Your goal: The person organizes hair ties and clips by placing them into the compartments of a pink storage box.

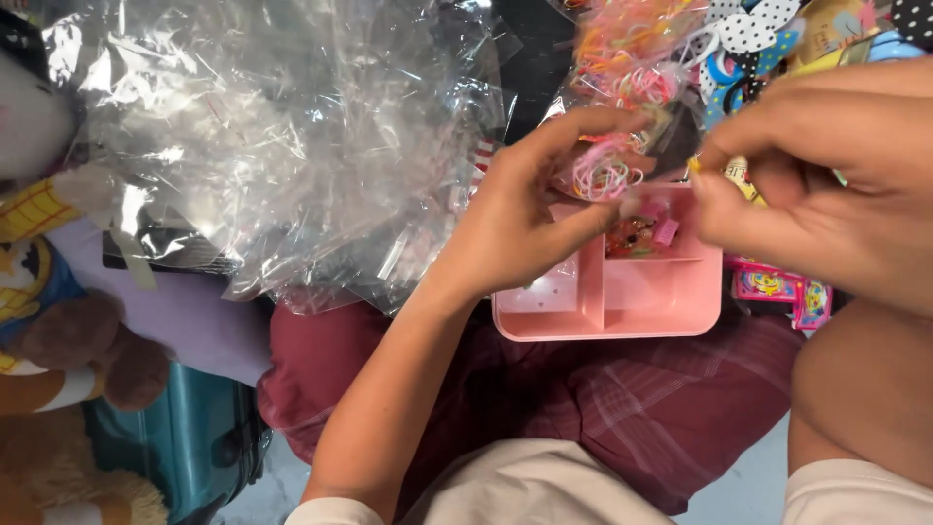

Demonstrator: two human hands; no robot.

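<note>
My left hand (530, 209) pinches a small clear bag of tiny pink and yellow elastic bands (604, 173) between thumb and fingers, just above a pink compartment tray (607, 326). Close to the camera on the right, my right hand (826, 180) has its fingers closed on a small yellow item (741, 177) near the bag's right edge. The tray rests on my lap, which is covered in dark red cloth (622, 408). One of its compartments holds small colourful trinkets (637, 233); the others look empty.
A big heap of crumpled clear cellophane bags (282, 136) lies at the upper left. Plush toys (58, 321) and a teal case (190, 437) are at the left. More bags of bands (627, 44), polka-dot bows (753, 29) and pink packets (777, 289) lie beyond the tray.
</note>
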